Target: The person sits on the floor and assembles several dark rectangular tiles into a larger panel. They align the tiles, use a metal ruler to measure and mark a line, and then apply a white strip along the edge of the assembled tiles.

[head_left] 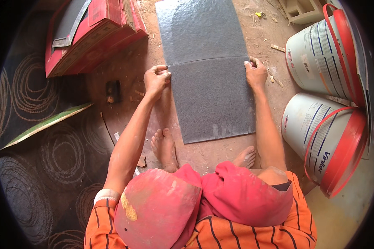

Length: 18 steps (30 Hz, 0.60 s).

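Note:
On the floor before me lie dark grey tiles, a near tile (pixel 214 99) and a far tile (pixel 199 29), meeting along a thin straight dark line. At the left end of this line my left hand (pixel 157 81) is closed, thumb and fingers pinched together beside the tile edge. My right hand (pixel 257 74) is closed at the line's right end, its thumb by the tile edge. What the fingertips pinch is too small to make out. The near tile has pale smudges by its front edge, and my bare feet stand on either side of that edge.
Red cardboard boxes (pixel 95 45) with a metal square (pixel 72 27) stand at the far left. A patterned dark carpet (pixel 58 162) covers the left. Two white buckets with red lids, a far bucket (pixel 316 58) and a near bucket (pixel 311 128), lie at the right.

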Available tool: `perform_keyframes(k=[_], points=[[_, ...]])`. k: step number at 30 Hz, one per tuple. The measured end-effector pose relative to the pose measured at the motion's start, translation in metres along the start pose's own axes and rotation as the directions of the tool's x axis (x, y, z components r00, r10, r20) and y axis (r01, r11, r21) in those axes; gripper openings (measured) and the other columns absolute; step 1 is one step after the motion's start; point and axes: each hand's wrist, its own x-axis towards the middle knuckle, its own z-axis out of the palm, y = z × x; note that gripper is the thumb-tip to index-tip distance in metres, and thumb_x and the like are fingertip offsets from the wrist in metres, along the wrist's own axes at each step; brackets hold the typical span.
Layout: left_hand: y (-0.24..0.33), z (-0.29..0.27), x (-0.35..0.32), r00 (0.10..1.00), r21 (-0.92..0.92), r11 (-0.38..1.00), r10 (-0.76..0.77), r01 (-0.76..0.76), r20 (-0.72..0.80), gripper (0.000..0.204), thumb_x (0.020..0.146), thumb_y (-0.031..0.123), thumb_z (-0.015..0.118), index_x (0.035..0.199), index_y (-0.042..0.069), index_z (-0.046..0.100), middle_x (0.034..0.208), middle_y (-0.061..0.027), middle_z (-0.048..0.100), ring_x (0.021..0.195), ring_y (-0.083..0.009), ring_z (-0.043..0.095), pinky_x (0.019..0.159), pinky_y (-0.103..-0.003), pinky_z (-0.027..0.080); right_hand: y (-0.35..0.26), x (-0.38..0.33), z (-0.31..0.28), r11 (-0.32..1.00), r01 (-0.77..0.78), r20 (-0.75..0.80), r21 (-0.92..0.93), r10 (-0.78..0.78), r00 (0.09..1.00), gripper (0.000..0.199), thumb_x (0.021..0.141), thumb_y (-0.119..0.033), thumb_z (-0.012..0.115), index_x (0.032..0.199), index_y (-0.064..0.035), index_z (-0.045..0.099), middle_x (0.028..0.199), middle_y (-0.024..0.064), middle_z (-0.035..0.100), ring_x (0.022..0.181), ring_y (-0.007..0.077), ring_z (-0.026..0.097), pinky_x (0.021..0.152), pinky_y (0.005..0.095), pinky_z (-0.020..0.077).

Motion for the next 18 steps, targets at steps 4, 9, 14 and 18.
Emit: perform_keyframes(k=[4,9,14,18], points=[[-0.004,0.002,0.002,1.000,-0.035,0.999,-0.001,0.001,-0.004,0.033,0.081,0.000,0.067,0.114,-0.003,0.062,0.097,-0.0074,0.065,0.081,-0.0127,0.063,0.070,-0.025,0.053,0.003,-0.002,0.001,1.000,0.008,-0.018,0.014,-0.007,1.000,0.035,0.081,-0.020,0.068,0.112,-0.0041,0.068,0.096,0.0162,0.069,0.084,0.0255,0.067,0.080,0.0354,0.0512],[-0.007,-0.001,0.003,1.000,-0.063,0.998,0.012,-0.012,-0.004,0.027,0.081,-0.002,0.064,0.108,-0.001,0.067,0.091,-0.0051,0.067,0.075,-0.0103,0.062,0.065,-0.024,0.052,-0.007,-0.006,0.002,0.999,0.012,-0.005,-0.032,-0.012,1.000,0.036,0.081,-0.021,0.069,0.113,-0.0048,0.068,0.099,0.0172,0.069,0.087,0.0264,0.067,0.081,0.0362,0.0514],[-0.005,-0.002,0.005,1.000,-0.062,0.998,-0.024,0.024,0.001,0.027,0.082,-0.001,0.063,0.108,-0.002,0.066,0.090,-0.0053,0.067,0.072,-0.0104,0.061,0.064,-0.024,0.052,-0.003,-0.005,0.003,1.000,-0.002,-0.021,0.028,0.003,1.000,0.036,0.081,-0.021,0.069,0.112,-0.0040,0.068,0.097,0.0173,0.069,0.087,0.0266,0.067,0.081,0.0364,0.0516],[0.002,0.002,0.004,0.999,-0.078,0.996,-0.030,0.031,0.015,0.026,0.081,-0.004,0.062,0.107,-0.005,0.066,0.087,-0.0062,0.066,0.066,-0.0098,0.058,0.059,-0.023,0.049,-0.004,-0.004,0.000,1.000,0.017,0.005,0.014,-0.017,1.000,0.034,0.080,-0.020,0.070,0.109,-0.0032,0.069,0.096,0.0179,0.069,0.087,0.0272,0.067,0.080,0.0364,0.0517]])
